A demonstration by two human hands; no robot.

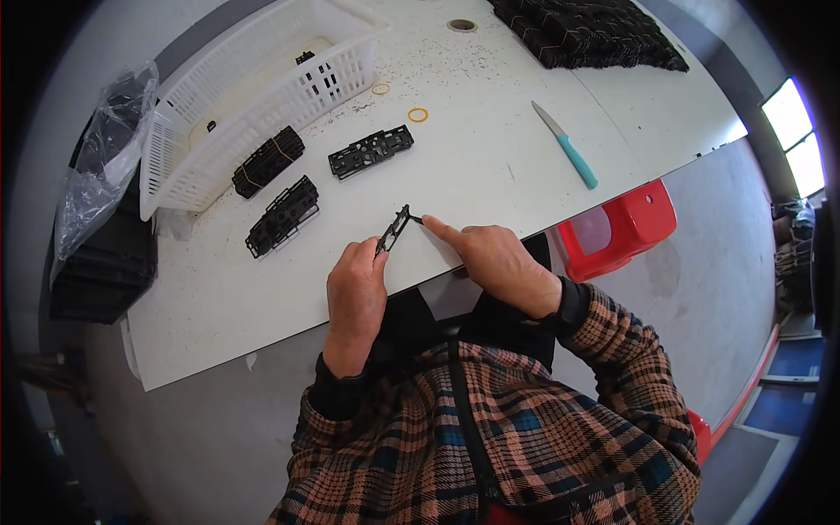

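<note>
Even, fairly bright light covers the smooth white table (490, 166); the rectangular paned window (790, 115) at far right is blown out to white. Glare streaks the crumpled clear plastic bag (103, 157). Fisheye distortion bows straight edges, and the corners fall to black

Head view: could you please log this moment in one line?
left hand: holds black slotted frame; right hand: at small dark piece; knife: on table
</note>
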